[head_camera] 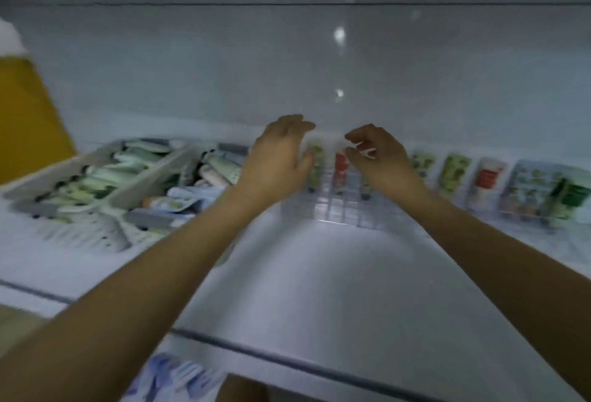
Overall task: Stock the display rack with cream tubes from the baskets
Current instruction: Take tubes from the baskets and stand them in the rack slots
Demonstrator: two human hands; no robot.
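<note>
A clear display rack stands at the back of the white counter, against the wall. It holds upright cream tubes, among them a green one and a red one. My left hand is at the rack's left side, fingers relaxed and touching the green tube's edge. My right hand hovers over the rack's right part with loosely curled fingers; whether it holds anything is blurred. Two white baskets on the left are full of lying tubes.
More tubes stand in a second clear rack to the right along the wall. A yellow panel rises at the far left. The white counter stretches in front of the rack. The picture is motion-blurred.
</note>
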